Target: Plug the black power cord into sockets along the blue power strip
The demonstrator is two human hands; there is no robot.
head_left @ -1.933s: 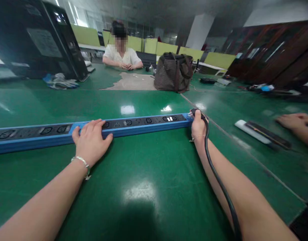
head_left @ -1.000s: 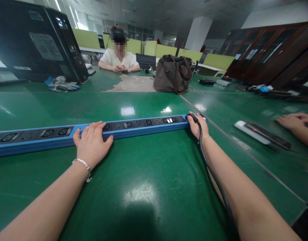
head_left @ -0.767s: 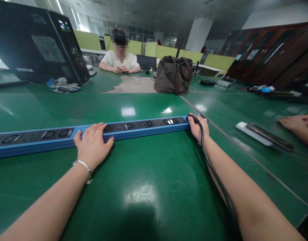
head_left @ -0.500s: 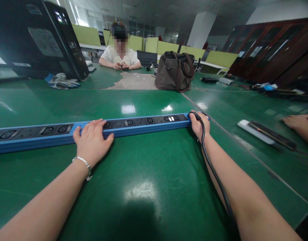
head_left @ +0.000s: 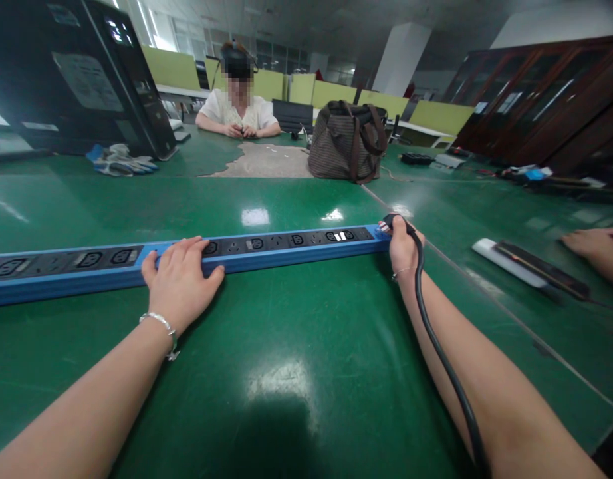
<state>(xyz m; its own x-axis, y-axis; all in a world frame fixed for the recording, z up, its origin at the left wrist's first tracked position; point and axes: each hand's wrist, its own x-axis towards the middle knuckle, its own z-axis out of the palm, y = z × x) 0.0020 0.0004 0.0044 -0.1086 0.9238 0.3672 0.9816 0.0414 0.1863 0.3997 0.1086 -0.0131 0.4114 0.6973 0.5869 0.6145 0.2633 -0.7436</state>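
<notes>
A long blue power strip with black sockets lies across the green table. My left hand grips it near the middle, fingers over the top and thumb against the near side. At the strip's right end, my right hand is closed around a black power plug. Pale metal prongs show at the plug's left side, just above the strip and out of its end socket. The plug's black cord runs down along my right forearm. My fingers hide part of the plug and of the strip's end.
A brown bag stands on the far side, and a person sits behind the table. Gloves lie by a black computer case at left. On the right are a phone and white block and another person's hand.
My right hand has lifted the plug slightly up and to the right, off the strip's end, so its prongs now show. My left hand stays on the strip, shifted barely left.
</notes>
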